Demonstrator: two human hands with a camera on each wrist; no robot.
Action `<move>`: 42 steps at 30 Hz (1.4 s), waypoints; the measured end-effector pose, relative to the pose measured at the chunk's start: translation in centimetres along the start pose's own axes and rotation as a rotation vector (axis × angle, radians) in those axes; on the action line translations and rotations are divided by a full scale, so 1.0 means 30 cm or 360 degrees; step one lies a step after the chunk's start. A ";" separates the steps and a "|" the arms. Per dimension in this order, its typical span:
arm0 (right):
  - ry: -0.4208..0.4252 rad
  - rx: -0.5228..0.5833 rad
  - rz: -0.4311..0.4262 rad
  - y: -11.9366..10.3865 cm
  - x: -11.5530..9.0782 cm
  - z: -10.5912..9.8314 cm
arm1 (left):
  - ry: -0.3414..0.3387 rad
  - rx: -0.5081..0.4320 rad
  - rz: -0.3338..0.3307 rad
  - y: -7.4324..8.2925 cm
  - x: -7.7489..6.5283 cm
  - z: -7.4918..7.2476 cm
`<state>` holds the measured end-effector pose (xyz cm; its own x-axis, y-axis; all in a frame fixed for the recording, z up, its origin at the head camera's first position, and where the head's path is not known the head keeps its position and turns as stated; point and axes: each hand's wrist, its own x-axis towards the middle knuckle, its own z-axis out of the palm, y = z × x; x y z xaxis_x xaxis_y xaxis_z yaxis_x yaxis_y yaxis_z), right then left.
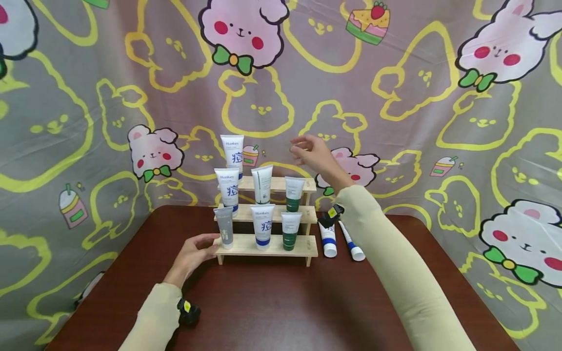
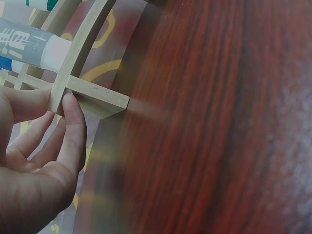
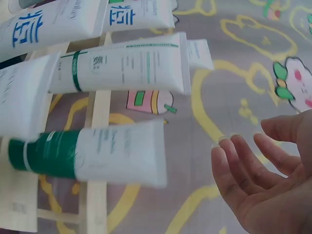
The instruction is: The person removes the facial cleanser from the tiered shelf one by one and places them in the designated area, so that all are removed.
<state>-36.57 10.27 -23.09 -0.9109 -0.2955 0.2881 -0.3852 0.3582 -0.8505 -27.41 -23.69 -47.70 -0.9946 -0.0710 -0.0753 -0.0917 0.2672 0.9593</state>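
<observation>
1. Here's our left hand (image 1: 196, 254), thumb and finger pinching the left end of the lowest shelf on the three-tier wooden display rack (image 1: 242, 245), which stands at the back of the dark red-brown table (image 1: 263, 302).
2. Up to the right, our right hand (image 1: 317, 156) hovers above the top tier, fingers loosely curved, holding nothing.
3. We'd judge this rack light and stiff: pale, smooth, square-edged slats on slim legs. The shelf ends look like our best hold, with a steady touch, because a jolt could topple what stands on it.
4. Look at the load! On the lowest tier we have a matte grey tube (image 1: 226, 229), a blue-lettered white tube (image 1: 263, 225) and a white-and-green tube (image 1: 291, 231).
5. Above them, the middle tier carries three more, among them a white tube with fine green print (image 1: 262, 184); one tube tops the left end.
6. These look like soft, squeezable plastic, perhaps slick: flat crimp up, round cap down. We'd favour the firm cap or lower body.
7. Right of the rack, two blue-banded white tubes (image 1: 328, 240) lie on the glossy wood grain.
</observation>
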 end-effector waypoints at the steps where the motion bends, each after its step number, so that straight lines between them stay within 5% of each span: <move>1: -0.0014 -0.0004 -0.0011 -0.015 0.013 0.015 | 0.0001 0.0004 0.0003 0.002 0.000 -0.001; 20: -0.0154 -0.0138 -0.0089 -0.164 0.158 0.264 | 0.0028 0.0020 -0.0033 0.005 0.010 -0.002; 37: -0.0155 -0.0562 -0.0311 -0.130 0.213 0.383 | 0.0013 -0.0017 -0.0030 -0.012 0.014 -0.004; 42: -0.0054 -0.0661 -0.0259 -0.131 0.211 0.401 | -0.0002 -0.0003 -0.0024 -0.010 0.016 -0.008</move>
<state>-39.04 -3.68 -23.21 -0.8308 -0.4041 0.3828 -0.5562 0.6279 -0.5444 -27.86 -24.03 -47.95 -0.9932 -0.0737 -0.0898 -0.1062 0.2642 0.9586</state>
